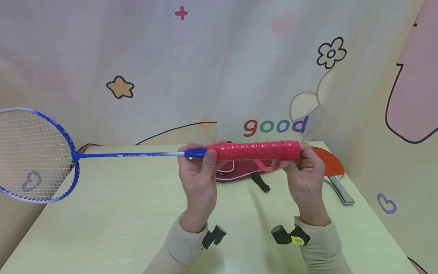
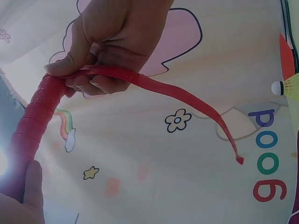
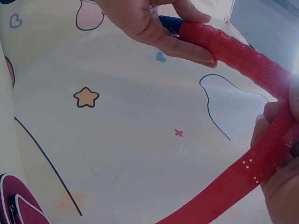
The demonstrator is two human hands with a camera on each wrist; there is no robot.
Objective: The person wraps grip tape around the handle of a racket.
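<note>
A blue and white badminton racket (image 1: 133, 155) is held level above the table, its head at the far left. Red perforated grip tape (image 1: 253, 151) wraps its handle in overlapping turns. My left hand (image 1: 198, 182) grips the handle where the blue cone meets the tape, thumb in front. At the butt end, my right hand (image 1: 306, 175) pinches the tape between thumb and fingers. From there a loose tail of the tape (image 2: 187, 95) hangs free, narrowing to a point in the left wrist view. The right wrist view shows the same loose strip (image 3: 219, 186) close up.
Behind the handle, a dark red racket bag (image 1: 236, 178) with a black strap (image 1: 261, 182) lies on the pale table (image 1: 119, 228). A table tennis bat (image 1: 330, 163) rests at the right. The left wrist view catches a yellow shuttlecock (image 2: 292, 86). Printed cloth walls surround the table.
</note>
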